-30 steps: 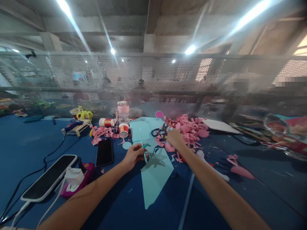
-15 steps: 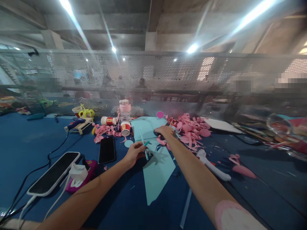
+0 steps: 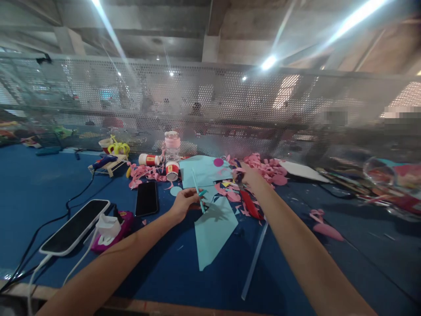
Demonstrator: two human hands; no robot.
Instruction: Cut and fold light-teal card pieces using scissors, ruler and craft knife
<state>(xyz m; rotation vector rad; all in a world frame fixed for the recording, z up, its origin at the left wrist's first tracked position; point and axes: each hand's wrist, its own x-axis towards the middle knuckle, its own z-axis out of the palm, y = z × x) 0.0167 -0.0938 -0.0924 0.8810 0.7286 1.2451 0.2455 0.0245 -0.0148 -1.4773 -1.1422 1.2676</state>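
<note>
My left hand [image 3: 183, 203] pinches a thin teal paper strip [image 3: 198, 190] that points up and away, just above a cut light-blue paper sheet [image 3: 213, 228] lying on the blue table. My right hand [image 3: 247, 174] is farther back by the pile of pink paper scraps [image 3: 266, 166]. Its fingers are closed around dark scissors [image 3: 238, 177], which are mostly hidden by the hand. A red object [image 3: 250, 204] lies under my right forearm. A second light-blue sheet [image 3: 200, 172] with a small pink disc [image 3: 218, 162] on it lies behind my left hand.
A black phone [image 3: 146, 198] and a larger device on a cable [image 3: 74, 226] lie to the left. At the back stand small red-and-white cups [image 3: 171, 170], a bottle [image 3: 172, 145] and a glue gun [image 3: 103, 162]. A white stick [image 3: 255, 259] lies near the front. A perforated metal screen [image 3: 210, 109] bounds the table.
My right hand reached left onto the scissors on the light-blue sheet, then drew back right with them. The left hand kept hold of the teal strip.
</note>
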